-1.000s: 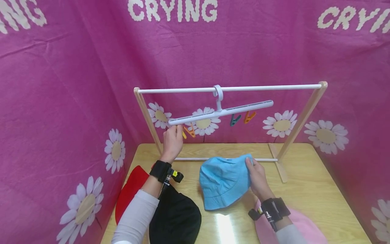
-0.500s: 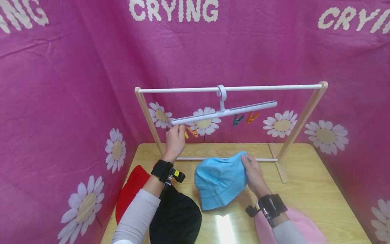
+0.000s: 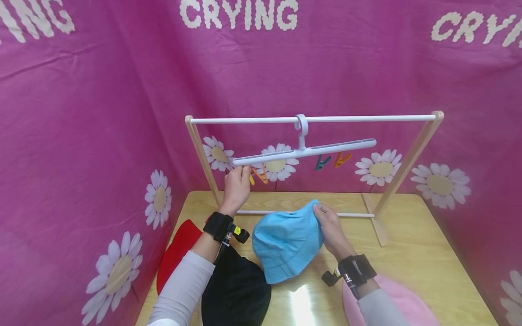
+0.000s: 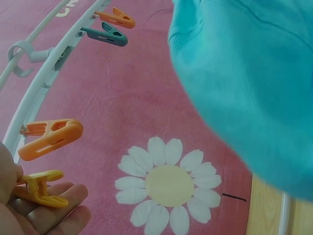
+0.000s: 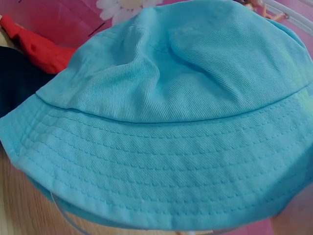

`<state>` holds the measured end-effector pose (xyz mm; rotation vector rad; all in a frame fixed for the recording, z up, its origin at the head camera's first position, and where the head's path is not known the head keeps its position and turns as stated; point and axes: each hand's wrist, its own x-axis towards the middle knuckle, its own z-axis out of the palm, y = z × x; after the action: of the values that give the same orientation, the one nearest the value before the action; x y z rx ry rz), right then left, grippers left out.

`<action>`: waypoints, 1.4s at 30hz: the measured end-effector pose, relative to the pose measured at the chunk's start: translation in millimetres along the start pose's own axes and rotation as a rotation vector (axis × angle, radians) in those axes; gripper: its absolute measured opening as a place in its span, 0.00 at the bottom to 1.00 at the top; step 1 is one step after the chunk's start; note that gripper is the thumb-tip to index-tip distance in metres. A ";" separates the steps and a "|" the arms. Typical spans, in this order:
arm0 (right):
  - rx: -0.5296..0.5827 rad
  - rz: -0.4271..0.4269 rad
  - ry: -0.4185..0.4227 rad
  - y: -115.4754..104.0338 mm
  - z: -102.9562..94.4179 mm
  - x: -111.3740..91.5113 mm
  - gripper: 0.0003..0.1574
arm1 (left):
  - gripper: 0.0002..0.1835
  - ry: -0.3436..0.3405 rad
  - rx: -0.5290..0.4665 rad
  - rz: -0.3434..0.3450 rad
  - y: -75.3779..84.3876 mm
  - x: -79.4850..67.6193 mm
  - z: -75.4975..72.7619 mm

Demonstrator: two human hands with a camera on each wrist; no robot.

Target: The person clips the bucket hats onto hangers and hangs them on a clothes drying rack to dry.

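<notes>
My left hand (image 3: 236, 188) pinches a yellow clothespin (image 4: 41, 188) under the left end of the white hanger (image 3: 269, 156). That end is tilted down. My right hand (image 3: 332, 231) grips a light blue bucket hat (image 3: 287, 242) by its edge, raised in front of the rack. In the right wrist view the hat's stitched brim and creased crown fill most of the picture. Beside the yellow clothespin hangs an orange clothespin (image 4: 51, 138). Farther along the hanger are a green clothespin (image 4: 105, 34) and a second orange clothespin (image 4: 116, 17).
The hanger hooks over the top bar (image 3: 367, 118) of a wooden-legged rack. Black (image 3: 236, 294) and red (image 3: 183, 244) hats lie at the table's left, a pink hat (image 3: 391, 301) at the right. Magenta cloth (image 3: 346, 59) with daisies surrounds the wooden table (image 3: 424, 244).
The blue hat and my right hand have moved left, toward the left hand. The hanger has slid slightly right and sits a little more level. My left hand keeps its pinch.
</notes>
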<state>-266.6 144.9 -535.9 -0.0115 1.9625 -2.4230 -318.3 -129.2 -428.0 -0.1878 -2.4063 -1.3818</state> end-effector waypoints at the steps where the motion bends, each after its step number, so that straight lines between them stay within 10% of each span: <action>1: -0.006 0.004 -0.008 -0.7 2.1 1.3 0.16 | 0.22 -0.002 -0.004 0.000 0.8 0.3 0.2; 42: 0.038 0.044 -0.202 -1.6 39.2 20.1 0.09 | 0.21 -0.128 -0.269 -0.229 12.4 -3.9 -2.6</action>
<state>-285.9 106.5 -526.4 -0.2020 1.8113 -2.3276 -310.4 -124.9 -418.3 -0.0705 -2.3951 -1.8496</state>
